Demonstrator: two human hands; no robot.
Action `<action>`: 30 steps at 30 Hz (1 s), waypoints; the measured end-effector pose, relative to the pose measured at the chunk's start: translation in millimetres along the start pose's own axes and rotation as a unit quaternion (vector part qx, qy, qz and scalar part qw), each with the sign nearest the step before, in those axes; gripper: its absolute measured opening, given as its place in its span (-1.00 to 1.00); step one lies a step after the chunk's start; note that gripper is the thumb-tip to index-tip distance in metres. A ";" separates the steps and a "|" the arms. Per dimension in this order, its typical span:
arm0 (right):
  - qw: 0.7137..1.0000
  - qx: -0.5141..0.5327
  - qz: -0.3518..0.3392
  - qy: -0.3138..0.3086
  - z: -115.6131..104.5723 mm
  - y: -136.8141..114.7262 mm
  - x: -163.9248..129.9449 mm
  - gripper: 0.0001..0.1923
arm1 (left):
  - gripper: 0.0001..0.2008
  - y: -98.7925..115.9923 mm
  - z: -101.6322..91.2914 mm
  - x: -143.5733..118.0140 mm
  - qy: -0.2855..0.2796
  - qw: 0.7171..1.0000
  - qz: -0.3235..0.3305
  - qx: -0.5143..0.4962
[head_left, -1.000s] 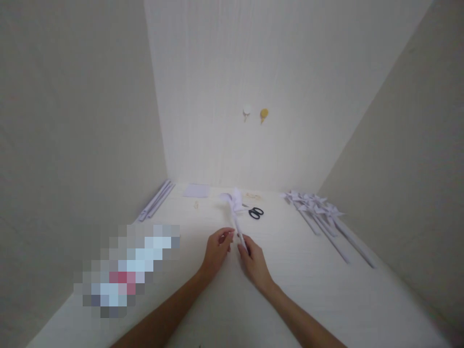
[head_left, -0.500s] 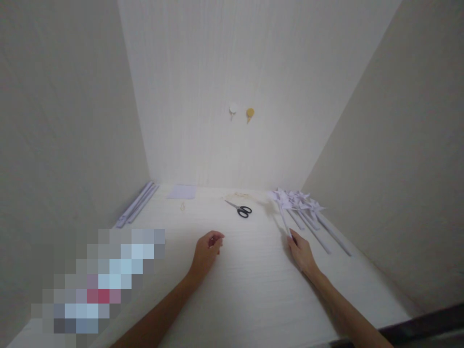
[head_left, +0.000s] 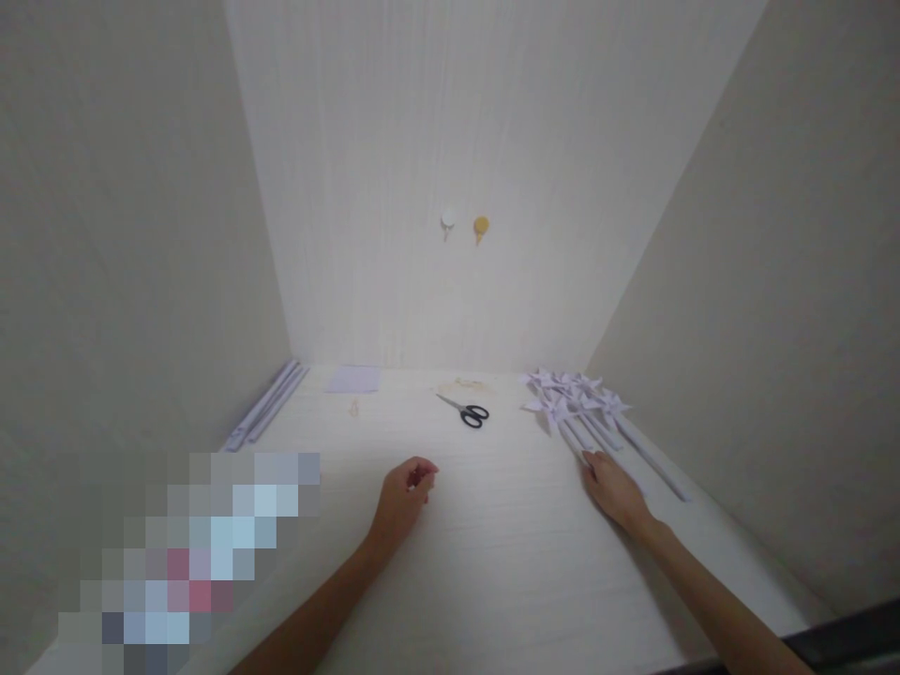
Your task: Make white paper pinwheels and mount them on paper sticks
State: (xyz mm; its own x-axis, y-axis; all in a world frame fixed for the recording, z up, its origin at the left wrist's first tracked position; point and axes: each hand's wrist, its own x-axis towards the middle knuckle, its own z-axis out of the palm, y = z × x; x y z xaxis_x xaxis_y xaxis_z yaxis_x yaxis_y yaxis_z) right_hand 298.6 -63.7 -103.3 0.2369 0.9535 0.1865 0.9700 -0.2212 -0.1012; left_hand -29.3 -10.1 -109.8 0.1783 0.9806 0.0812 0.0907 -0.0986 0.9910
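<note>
My right hand (head_left: 615,483) is closed around the paper stick of a white paper pinwheel (head_left: 554,410), laid against the others at the right. Its vanes point to the back wall, and part of the stick is hidden under my fingers. Several more paper pinwheels (head_left: 610,404) lie in a cluster there, their rolled sticks toward me. My left hand (head_left: 408,492) hovers over or rests on the white surface (head_left: 478,553), fingers curled together and no object visible in them. Beyond it lies a pair of black-handled scissors (head_left: 472,415), blades toward the left.
Rolled paper sticks (head_left: 268,405) lie along the left wall. A paper sheet (head_left: 353,379) and small pale bands (head_left: 354,409) are near the back. White (head_left: 448,220) and yellow (head_left: 481,225) hooks hang on the back wall. A pixelated patch covers the lower left.
My right hand has moved right, lowering the pinwheel from above the surface onto the cluster's near side. The left hand stays in about the same place.
</note>
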 end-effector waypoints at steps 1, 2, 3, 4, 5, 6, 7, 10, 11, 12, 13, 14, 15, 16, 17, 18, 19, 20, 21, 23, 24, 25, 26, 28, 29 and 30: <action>1.000 -0.007 0.000 -0.003 -0.1 -0.2 1.9 -0.72 | -0.90 0.2 -0.1 -0.2 -0.001 1.000 0.000 0.004; 1.000 -0.014 0.001 -0.006 -0.3 -0.3 3.9 -0.71 | -0.90 0.5 -0.2 -0.4 -0.002 1.000 0.000 0.007; 1.000 -0.020 0.003 -0.009 -0.6 -0.4 5.7 -0.71 | -0.90 0.8 -0.3 -0.6 -0.002 1.000 0.001 0.010; 1.000 -0.025 0.005 -0.011 -1.0 -0.5 7.3 -0.72 | -0.90 1.0 -0.3 -0.8 -0.003 1.000 0.000 0.011; 0.999 -0.031 0.007 -0.013 -1.3 -0.5 8.7 -0.72 | -0.90 1.0 -0.4 -0.9 -0.003 1.000 0.001 0.012; 0.999 -0.036 0.010 -0.015 -1.7 -0.6 9.8 -0.72 | -0.90 0.8 -0.3 -0.9 -0.005 1.000 0.001 0.014; 0.999 -0.041 0.013 -0.017 -2.0 -0.8 10.7 -0.73 | -0.90 0.4 -0.3 -0.8 -0.007 1.000 0.001 0.016; 0.998 -0.053 0.017 -0.024 -2.2 -0.9 13.4 -0.73 | -0.89 -1.6 0.0 -0.4 -0.011 1.000 0.002 0.027; 0.998 -0.056 0.018 -0.027 -1.9 -0.9 14.6 -0.73 | -0.89 -2.2 0.2 -0.2 -0.013 0.999 0.004 0.030; 0.998 -0.059 0.020 -0.030 -1.6 -0.7 16.0 -0.73 | -0.89 -2.7 0.5 0.0 -0.014 0.999 0.005 0.031; 0.997 -0.062 0.021 -0.033 -1.2 -0.5 17.6 -0.73 | -0.89 -2.9 0.8 0.1 -0.014 0.999 0.007 0.032; 0.997 -0.065 0.024 -0.035 -0.8 -0.2 19.3 -0.73 | -0.88 -2.9 1.0 0.2 -0.014 0.999 0.010 0.031; 0.997 -0.068 0.026 -0.037 -0.4 0.1 21.0 -0.72 | -0.88 -2.7 1.3 0.3 -0.014 0.999 0.013 0.032; 0.996 -0.071 0.028 -0.039 -0.1 0.3 22.6 -0.72 | -0.89 -2.3 1.6 0.2 -0.011 0.999 0.017 0.035; 0.996 -0.073 0.029 -0.041 0.2 0.6 23.9 -0.72 | -0.89 -1.8 1.9 0.2 -0.009 0.999 0.022 0.041; 0.996 -0.075 0.030 -0.042 0.4 0.8 24.9 -0.72 | -0.89 -1.4 2.1 0.2 -0.006 0.998 0.026 0.049; 0.996 -0.078 0.030 -0.043 0.6 1.0 25.6 -0.72 | -0.89 -1.0 2.4 0.1 -0.003 0.998 0.031 0.057; 0.995 -0.080 0.029 -0.044 0.7 1.1 26.0 -0.72 | -0.89 -0.6 2.6 0.1 0.000 0.997 0.035 0.064; 0.995 -0.082 0.029 -0.046 0.7 1.1 26.2 -0.72 | -0.88 -0.4 2.7 0.1 0.001 0.997 0.036 0.069; 0.995 -0.086 0.027 -0.050 0.4 0.9 26.1 -0.71 | -0.88 -0.2 3.0 0.0 -0.004 0.997 0.031 0.069; 0.994 -0.088 0.027 -0.052 0.1 0.7 25.9 -0.71 | -0.87 -0.2 3.1 -0.1 -0.009 0.997 0.026 0.066; 0.994 -0.090 0.026 -0.054 -0.3 0.4 25.9 -0.71 | -0.87 -0.2 3.2 -0.2 -0.014 0.998 0.020 0.062; 0.994 -0.091 0.026 -0.056 -0.7 0.1 25.9 -0.70 | -0.87 -0.4 3.2 -0.4 -0.018 0.998 0.015 0.059; 0.993 -0.094 0.028 -0.061 -1.6 -0.2 26.5 -0.70 | -0.87 -0.9 3.3 -0.6 -0.019 0.998 0.015 0.060; 0.993 -0.096 0.029 -0.064 -1.9 -0.1 27.1 -0.70 | -0.87 -1.2 3.3 -0.6 -0.015 0.998 0.018 0.063; 0.992 -0.098 0.032 -0.068 -2.0 0.1 28.0 -0.70 | -0.88 -1.5 3.3 -0.5 -0.011 0.997 0.021 0.068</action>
State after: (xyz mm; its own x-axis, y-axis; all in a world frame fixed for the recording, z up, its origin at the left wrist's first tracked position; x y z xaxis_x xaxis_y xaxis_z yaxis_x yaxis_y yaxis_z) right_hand 305.5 -37.5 -96.1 0.3008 0.9524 0.0505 0.9488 -0.3042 0.0856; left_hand -26.3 -11.0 -111.8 0.2068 0.9711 0.1194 0.2151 -0.1641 0.9627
